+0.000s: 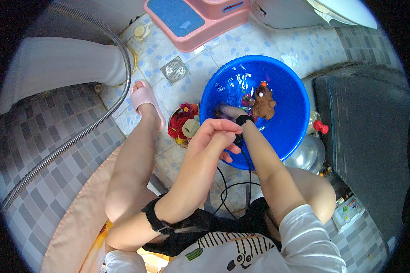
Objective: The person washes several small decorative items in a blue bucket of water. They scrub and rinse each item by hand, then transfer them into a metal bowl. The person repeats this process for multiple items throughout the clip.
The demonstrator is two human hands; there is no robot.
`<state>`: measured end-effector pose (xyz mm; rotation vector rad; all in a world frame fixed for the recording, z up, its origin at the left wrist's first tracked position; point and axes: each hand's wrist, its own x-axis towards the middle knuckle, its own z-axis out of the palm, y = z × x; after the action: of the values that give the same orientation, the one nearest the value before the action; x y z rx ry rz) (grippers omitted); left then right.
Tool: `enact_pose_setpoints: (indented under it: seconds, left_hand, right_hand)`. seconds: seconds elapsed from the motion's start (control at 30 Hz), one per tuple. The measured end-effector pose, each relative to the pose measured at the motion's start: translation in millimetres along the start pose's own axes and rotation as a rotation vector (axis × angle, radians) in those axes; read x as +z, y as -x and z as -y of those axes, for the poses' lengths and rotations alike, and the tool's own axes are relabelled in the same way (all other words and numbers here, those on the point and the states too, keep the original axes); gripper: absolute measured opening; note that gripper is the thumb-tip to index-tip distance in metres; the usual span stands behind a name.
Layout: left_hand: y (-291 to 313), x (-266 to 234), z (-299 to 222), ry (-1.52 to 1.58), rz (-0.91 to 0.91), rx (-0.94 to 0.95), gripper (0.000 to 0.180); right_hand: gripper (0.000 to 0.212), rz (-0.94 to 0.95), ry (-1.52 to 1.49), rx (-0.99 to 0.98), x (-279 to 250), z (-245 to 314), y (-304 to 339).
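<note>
Brown plush-like toy [264, 103] with an orange spot and a white spot lies in the water of a large blue basin [296, 82]. Small colourful pieces [248, 102] sit beside it. My right hand [231, 111] reaches into the basin left of the toy, blurred, and its fingers and anything in them do not show clearly. A black band [244, 119] circles that wrist. Over the basin's near edge, my left hand [216, 139] is curled, thumb toward the fingers, close to the right wristband. What it may hold is hidden.
Left of the basin stands a container of red flowers [182, 127] with a pale green piece. Black cables [249, 186] hang between my legs. A pink step stool [191, 41], a floor drain [175, 70], a metal hose [84, 132] and a clear bowl [310, 154] surround the area.
</note>
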<state>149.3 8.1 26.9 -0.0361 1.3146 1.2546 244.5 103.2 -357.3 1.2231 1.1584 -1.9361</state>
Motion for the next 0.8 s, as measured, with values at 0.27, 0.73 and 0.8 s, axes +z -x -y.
enact_pose_setpoints:
  seconds: [0.27, 0.73, 0.8]
  left_hand:
    - [-22, -7, 32, 0.000, -0.101, -0.054, 0.030]
    - [-80, 0, 90, 0.099, -0.099, -0.176, 0.078]
    - [-85, 4, 95, 0.160, -0.035, -0.125, 0.069]
  right_hand:
    - [0.022, 0.091, -0.316, -0.125, 1, 46, 91]
    - [0.018, 0.043, -0.548, -0.205, 14, 96, 252]
    - [0.018, 0.058, -0.640, -0.278, 28, 93, 261]
